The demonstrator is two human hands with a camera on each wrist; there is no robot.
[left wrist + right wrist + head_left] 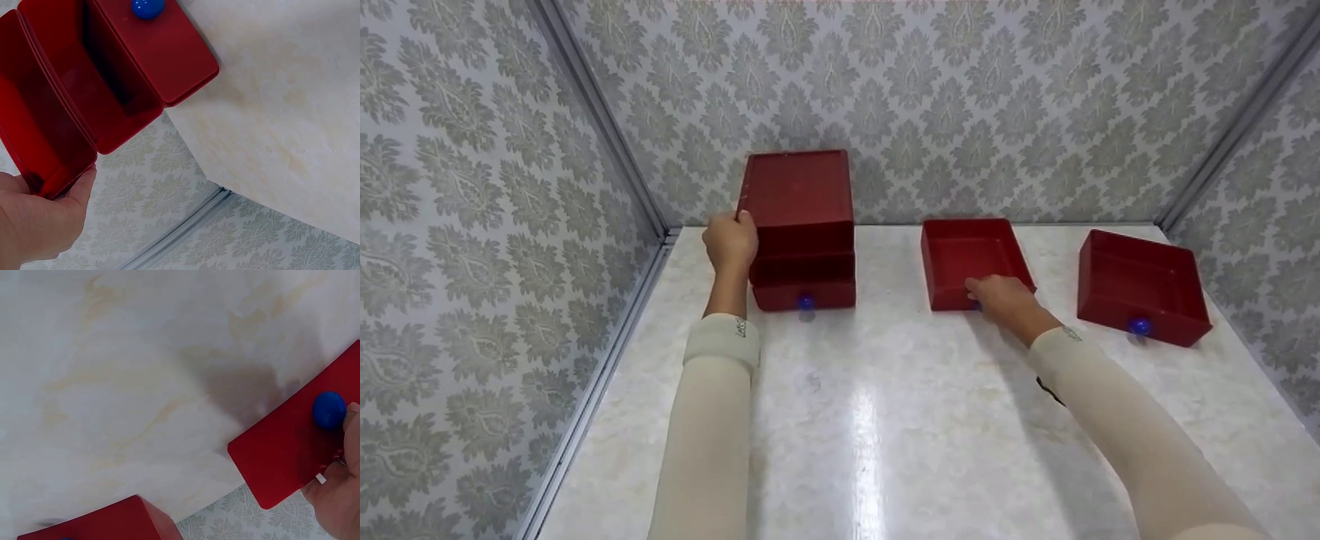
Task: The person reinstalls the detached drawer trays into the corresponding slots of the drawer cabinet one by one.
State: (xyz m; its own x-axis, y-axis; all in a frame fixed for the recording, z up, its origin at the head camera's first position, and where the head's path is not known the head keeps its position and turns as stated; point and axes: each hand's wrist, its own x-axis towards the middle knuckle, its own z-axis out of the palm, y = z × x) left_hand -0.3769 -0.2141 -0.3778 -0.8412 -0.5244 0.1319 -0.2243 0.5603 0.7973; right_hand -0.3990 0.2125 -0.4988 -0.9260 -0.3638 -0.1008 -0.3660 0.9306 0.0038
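Note:
A red drawer cabinet (799, 187) stands against the back wall. Its two upper slots are hollow, and a drawer with a blue knob (806, 302) fills the bottom one. At the cabinet's upper left edge, my left hand (730, 241) grips the side; the left wrist view shows this hand (48, 219) beside the top slot (42, 118). My right hand (1005, 300) holds the front wall of a red drawer (971, 255) to the right of the cabinet. In the right wrist view, fingers lie close to that drawer's blue knob (329, 410).
Another red drawer (1140, 274) rests, angled, at the far right, its blue knob (1140, 327) facing the front. The pale marbled table (900, 420) is bounded by patterned walls (915, 97) at the back and sides. Metal strips (607, 135) run along the corners.

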